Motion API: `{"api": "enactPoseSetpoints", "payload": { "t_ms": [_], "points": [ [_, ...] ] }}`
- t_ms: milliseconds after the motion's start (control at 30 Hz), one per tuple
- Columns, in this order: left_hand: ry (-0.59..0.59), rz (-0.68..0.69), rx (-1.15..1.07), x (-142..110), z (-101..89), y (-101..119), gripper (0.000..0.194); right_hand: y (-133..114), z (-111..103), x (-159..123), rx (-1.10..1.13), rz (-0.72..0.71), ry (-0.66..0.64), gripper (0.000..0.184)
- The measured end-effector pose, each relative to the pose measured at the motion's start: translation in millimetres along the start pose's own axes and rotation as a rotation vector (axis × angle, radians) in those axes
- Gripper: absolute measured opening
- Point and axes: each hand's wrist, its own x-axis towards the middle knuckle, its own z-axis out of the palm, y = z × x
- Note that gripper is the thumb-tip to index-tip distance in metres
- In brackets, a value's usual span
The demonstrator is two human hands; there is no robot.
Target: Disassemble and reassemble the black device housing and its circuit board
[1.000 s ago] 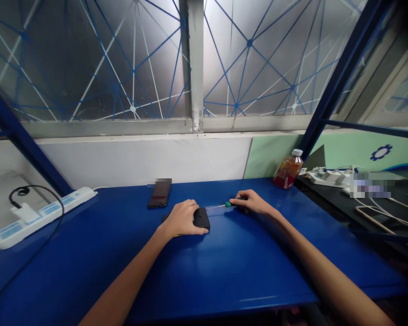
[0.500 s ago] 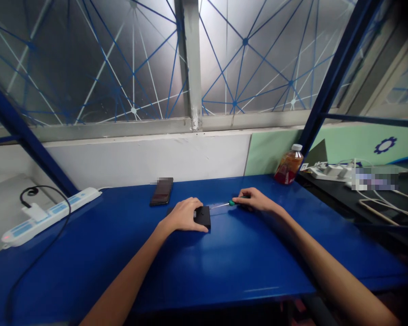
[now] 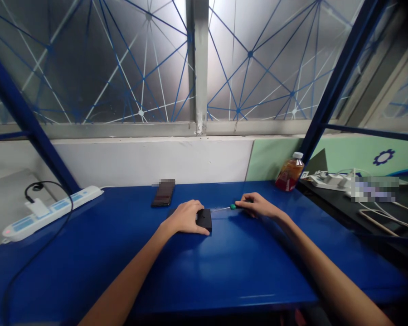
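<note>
Blue and glossy, the table (image 3: 245, 267) spreads out beneath the 2 hands. On it, the left hand (image 3: 186, 218) curls over a black box (image 3: 204, 220), pinching it between the thumb on the near side and the fingers on the far side; the palm hides much of the box, and its right end pokes out past the grip. Just right of that hand, the thin metal shaft of a screwdriver (image 3: 233, 207) points at the exposed end of the box. Whether the tip touches the box, I cannot tell. The right hand (image 3: 256, 205) pinches the screwdriver by its dark handle, thumb and fingers pressed together behind the green collar, so the tool lies nearly level between the hands. Beyond the left hand and slightly to its left, a dark phone (image 3: 163, 194) lies flat. Well to the left of the same hand is a white power strip (image 3: 63, 207) with 1 white plug (image 3: 38, 208) in it and a black cord (image 3: 56, 233) looping toward the near edge. Beyond the right hand, to its right, stands a white-capped bottle (image 3: 290, 173) of reddish-brown drink.
</note>
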Motion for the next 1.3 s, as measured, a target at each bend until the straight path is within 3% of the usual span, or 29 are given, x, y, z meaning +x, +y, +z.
{"api": "enactPoseSetpoints", "payload": {
  "t_ms": [233,433,733,1000,1300],
  "points": [
    [-0.009,0.006,0.011,1.2,-1.3,1.2,0.077,-0.4,5.7,2.7,-0.107,-0.009,0.126,0.046],
    [-0.016,0.003,0.013,1.0,-2.2,2.6,0.076,4.0,2.7,1.8,0.011,-0.008,0.044,0.046],
    [-0.024,0.008,0.036,1.3,-1.7,2.3,0.077,-3.4,5.3,2.7,-0.249,-0.055,0.174,0.048],
    [-0.027,0.003,0.044,1.7,-1.0,1.6,0.078,2.1,-2.2,0.5,-0.068,-0.013,0.015,0.048],
    [-0.028,0.008,0.042,1.5,-1.8,2.8,0.077,-2.2,1.0,1.8,-0.292,-0.035,0.109,0.050]
  ]
}}
